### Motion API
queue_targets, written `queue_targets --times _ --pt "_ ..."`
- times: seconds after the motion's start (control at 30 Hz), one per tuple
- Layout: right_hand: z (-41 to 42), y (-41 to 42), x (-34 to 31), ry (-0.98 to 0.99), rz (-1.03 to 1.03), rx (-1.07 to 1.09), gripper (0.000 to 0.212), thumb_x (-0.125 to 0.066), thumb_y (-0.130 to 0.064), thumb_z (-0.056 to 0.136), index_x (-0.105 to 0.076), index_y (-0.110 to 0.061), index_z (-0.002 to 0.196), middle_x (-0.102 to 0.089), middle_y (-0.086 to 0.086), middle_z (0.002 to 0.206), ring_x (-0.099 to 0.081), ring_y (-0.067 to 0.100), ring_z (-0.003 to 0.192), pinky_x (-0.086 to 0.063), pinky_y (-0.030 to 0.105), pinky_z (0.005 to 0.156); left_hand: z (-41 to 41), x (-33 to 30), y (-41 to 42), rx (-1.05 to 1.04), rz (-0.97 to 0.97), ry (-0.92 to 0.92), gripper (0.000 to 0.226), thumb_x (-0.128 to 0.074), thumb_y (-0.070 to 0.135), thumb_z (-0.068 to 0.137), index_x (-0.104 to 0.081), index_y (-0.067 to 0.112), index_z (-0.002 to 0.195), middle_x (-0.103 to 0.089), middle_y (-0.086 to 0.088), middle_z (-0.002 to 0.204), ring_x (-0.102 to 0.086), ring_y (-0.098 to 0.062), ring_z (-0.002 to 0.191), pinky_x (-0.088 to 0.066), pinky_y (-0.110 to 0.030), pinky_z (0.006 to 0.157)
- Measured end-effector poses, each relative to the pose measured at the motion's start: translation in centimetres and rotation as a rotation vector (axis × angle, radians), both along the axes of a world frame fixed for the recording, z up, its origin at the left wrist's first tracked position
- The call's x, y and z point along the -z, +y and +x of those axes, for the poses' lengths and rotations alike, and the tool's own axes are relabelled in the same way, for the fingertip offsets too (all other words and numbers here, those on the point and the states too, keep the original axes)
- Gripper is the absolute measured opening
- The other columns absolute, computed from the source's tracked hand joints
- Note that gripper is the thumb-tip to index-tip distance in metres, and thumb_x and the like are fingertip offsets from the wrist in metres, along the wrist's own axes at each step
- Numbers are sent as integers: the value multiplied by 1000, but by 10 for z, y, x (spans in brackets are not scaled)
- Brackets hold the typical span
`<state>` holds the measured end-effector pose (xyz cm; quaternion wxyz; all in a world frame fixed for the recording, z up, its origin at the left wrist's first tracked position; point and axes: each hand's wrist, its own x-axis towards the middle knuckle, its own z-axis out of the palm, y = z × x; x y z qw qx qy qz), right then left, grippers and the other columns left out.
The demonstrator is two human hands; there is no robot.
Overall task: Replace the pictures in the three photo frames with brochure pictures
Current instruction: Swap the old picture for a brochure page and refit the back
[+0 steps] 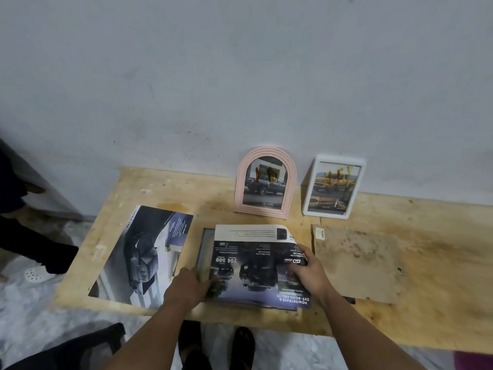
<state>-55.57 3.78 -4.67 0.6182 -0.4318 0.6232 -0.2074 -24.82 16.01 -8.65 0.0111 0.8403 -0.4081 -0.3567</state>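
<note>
1. Nearest me, my left hand [188, 285] curls its fingers over the left edge of the brochure page [257, 265] and the dark frame [204, 252] under it; it reads as a grip on both.
2. My right hand [309, 271] pinches the page's right edge at about 3 o'clock of the sheet, thumb on top.
3. The page lies printed side up over the frame, at the near middle of the wooden table [426, 263]. I judge it thin, floppy and glossy, easy to crease, so I would hold it by opposite edges.
4. The frame probably carries glass: stiff, fragile, best held by its rim.
5. At 9 o'clock lies a second brochure sheet [144, 257]; at 3 o'clock the backing board [357, 263].
6. Farthest, at 12 o'clock, the pink arched frame [265, 182] and white frame [333, 186] lean on the wall, both already showing car pictures.
</note>
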Motion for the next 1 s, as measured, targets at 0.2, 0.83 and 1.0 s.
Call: queue_targets --times 0.2,0.83,1.0 --pt "-1 -22 -40 -311 210 -10 54 -64 7 87 -58 -23 132 -71 28 115 -69 50 101 -60 54 82 -13 -32 -12 -436 -253 434 46 -52 64 99 -71 23 101 -74 2 97 -70 -22 95 -52 -37 94" --pt "215 -57 -82 -177 61 -308 19 -58 3 95 -75 0 103 -74 27 106 -68 26 72 -55 28 51 114 -93 77 -1004 -767 374 32 -49 6 104 -79 15 102 -78 -1 103 -71 -30 100 -56 -40 92" --pt "289 -58 -94 -152 121 -347 24 -56 -7 94 -79 -6 100 -69 7 76 -63 19 59 -53 28 58 166 -97 108 -1172 -740 543 43 -43 6 103 -84 13 95 -79 -9 101 -72 -30 94 -56 -42 93"
